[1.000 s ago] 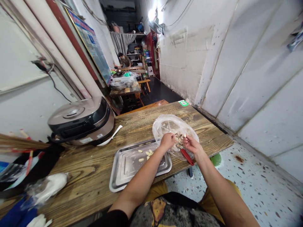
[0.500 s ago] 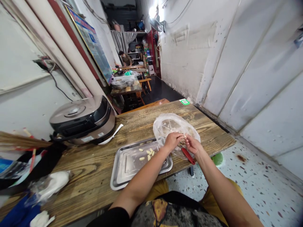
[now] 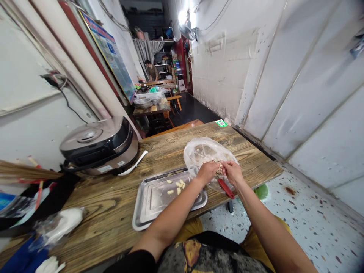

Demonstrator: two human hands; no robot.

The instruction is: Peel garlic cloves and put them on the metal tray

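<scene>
My left hand and my right hand meet over a clear plastic bag, fingertips pinched together. Between them is a small pale garlic clove, mostly covered by the fingers. Bits of garlic skin lie in the bag under my hands. A red handle, probably a knife's, rests on the bag's near edge below my right hand; its other end is hidden. Left of the bag, several peeled garlic cloves lie on a metal tray, which my left forearm partly crosses.
On the wooden table stand a rice cooker and a white spoon. A bagged white bundle lies at the near left, beside a black container with chopsticks. Farther back, a person stands behind other tables.
Both hands stay over the bag while the fingers shift slightly around the small clove. The right hand has turned a little inward. The far person has straightened up somewhat.
</scene>
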